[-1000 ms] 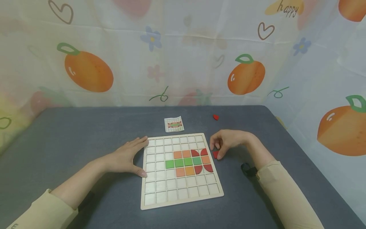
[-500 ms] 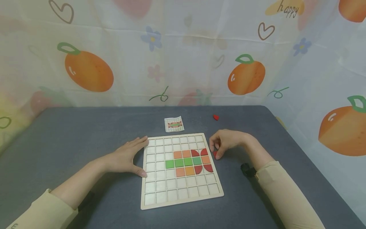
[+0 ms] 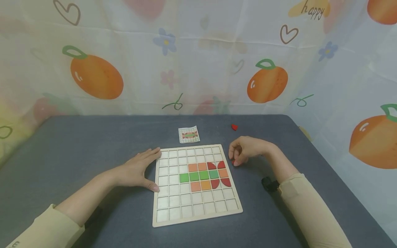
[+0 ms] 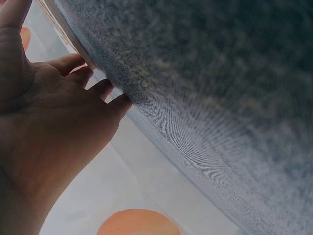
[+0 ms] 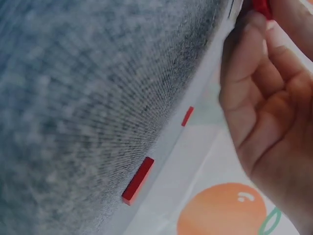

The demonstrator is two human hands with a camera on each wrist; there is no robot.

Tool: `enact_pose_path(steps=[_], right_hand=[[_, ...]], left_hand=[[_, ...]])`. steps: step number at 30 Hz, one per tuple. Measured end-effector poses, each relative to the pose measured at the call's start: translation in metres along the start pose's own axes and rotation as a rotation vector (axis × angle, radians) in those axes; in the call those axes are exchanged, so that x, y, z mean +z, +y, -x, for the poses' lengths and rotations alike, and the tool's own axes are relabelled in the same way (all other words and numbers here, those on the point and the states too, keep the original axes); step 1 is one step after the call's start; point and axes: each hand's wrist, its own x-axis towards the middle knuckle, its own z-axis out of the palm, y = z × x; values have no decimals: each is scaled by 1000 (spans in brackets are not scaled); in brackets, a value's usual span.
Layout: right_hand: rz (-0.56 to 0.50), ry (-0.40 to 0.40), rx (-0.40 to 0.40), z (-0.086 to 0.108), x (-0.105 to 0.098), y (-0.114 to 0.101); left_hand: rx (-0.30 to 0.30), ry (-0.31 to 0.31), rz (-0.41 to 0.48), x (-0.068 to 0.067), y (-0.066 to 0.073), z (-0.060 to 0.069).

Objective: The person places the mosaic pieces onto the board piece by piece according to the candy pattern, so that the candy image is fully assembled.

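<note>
A pale wooden grid board (image 3: 173, 210) lies on the dark table, with orange, green and red pieces in several cells. My left hand (image 3: 133, 172) is spread along its left edge, thumb and fingertips touching the frame; in the left wrist view the left hand (image 4: 54, 112) shows its fingers at the board's edge (image 4: 68, 32). Just right of the board, my right hand (image 3: 249, 150) pinches a small red piece (image 3: 233, 162). The right wrist view shows that red piece (image 5: 262, 7) between the thumb and a finger of the right hand (image 5: 274, 98).
A small printed card (image 3: 189, 134) with a coloured grid pattern lies behind the board. Farther back right is a loose red piece (image 3: 234, 127). Two loose red pieces, one nearer (image 5: 138, 181) and one farther (image 5: 188, 116), show in the right wrist view. A patterned cloth hangs behind the table.
My right hand has moved slightly away from me, with the red piece now between its fingertips. The left hand and the board have stayed in place.
</note>
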Motion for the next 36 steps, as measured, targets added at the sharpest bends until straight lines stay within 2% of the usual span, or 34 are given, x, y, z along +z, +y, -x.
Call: enact_pose_path(steps=[6, 12, 17, 24, 36], right_hand=[[-79, 77, -59, 2, -2, -7], [-129, 133, -117, -6, 2, -27], [-187, 124, -182, -15, 8, -48], [-252, 108, -218, -30, 16, -76], [-203, 77, -237, -59, 38, -112]], left_hand=[[-1, 1, -1, 2, -2, -1], [-1, 4, -1, 1, -1, 0], [0, 2, -1, 1, 0, 0], [11, 6, 7, 0, 2, 0], [7, 11, -4, 1, 0, -2]])
